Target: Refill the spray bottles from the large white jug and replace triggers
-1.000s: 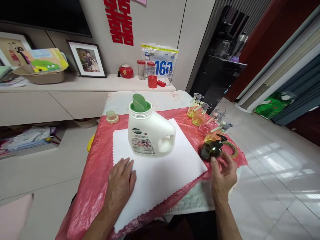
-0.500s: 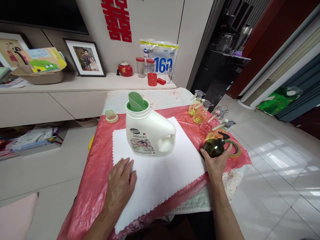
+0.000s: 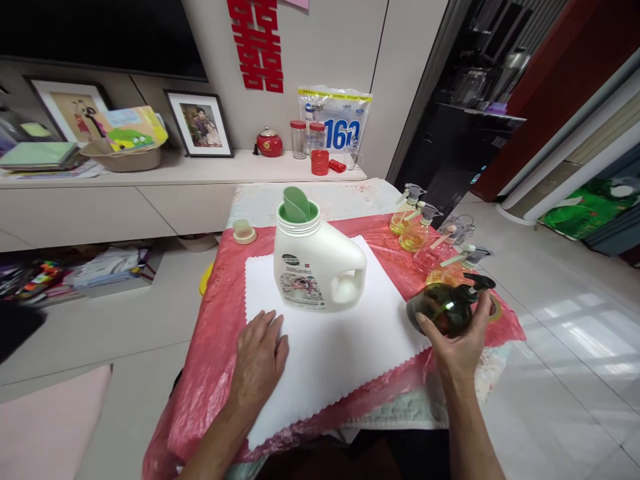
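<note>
A dark green pump bottle [image 3: 444,308] with a black pump head is gripped by my right hand [image 3: 460,343], tilted over to the right near the white cloth's right corner. My left hand [image 3: 263,353] lies flat on the white cloth [image 3: 340,353], fingers stretched out and holding nothing. Between the hands, further back, a white laundry detergent jug [image 3: 325,267] stands upright on the cloth. Its mouth is uncapped and shows a green spout [image 3: 297,205]. A translucent cap [image 3: 245,232] rests on the red plastic sheet [image 3: 210,313] behind and left of the jug.
Several clear spray bottles [image 3: 414,230] with yellow or pinkish contents line the table's right side. A roll of tape [image 3: 495,309] lies partly behind my right hand. Beyond the table, a low cabinet [image 3: 200,175] carries picture frames, jars and a large bag [image 3: 336,120].
My right hand has lifted the dark green pump bottle and tipped it to the right. My left hand stays flat on the cloth. The camera view has turned slightly left.
</note>
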Available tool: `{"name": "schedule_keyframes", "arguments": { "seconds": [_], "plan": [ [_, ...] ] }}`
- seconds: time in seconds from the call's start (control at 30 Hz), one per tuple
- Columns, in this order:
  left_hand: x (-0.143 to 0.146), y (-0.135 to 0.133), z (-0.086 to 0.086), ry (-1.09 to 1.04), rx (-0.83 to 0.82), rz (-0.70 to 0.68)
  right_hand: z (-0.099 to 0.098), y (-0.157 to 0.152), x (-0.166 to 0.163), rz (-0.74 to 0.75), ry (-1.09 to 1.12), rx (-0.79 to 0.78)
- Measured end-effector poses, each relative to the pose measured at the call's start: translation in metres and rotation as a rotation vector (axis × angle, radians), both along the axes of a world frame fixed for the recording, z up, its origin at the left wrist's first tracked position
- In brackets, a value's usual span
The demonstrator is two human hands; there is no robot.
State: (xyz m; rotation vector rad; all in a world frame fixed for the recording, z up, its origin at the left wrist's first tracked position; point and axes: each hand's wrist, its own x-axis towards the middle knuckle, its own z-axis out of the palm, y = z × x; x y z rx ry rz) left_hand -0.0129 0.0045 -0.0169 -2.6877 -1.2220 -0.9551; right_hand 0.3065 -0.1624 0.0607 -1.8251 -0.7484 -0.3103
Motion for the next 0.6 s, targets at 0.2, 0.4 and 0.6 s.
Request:
{"name": "schedule_keyframes", "arguments": {
  "seconds": [0.2, 0.4, 0.6],
  "plan": [
    [-0.006, 0.003, -0.001, -0.036, -0.121, -0.029, 0.012, -0.005, -0.064, 0.331, 0.326, 0.013],
    [-0.009, 0.000, 0.005, 0.064, -0.186, -0.056, 0.013, 0.004, -0.129, 0.686, 0.699, -0.104],
    [-0.007, -0.006, 0.025, 0.191, -0.380, -0.059, 0.015, 0.012, -0.148, 0.820, 0.716, -0.202]
  ]
}}
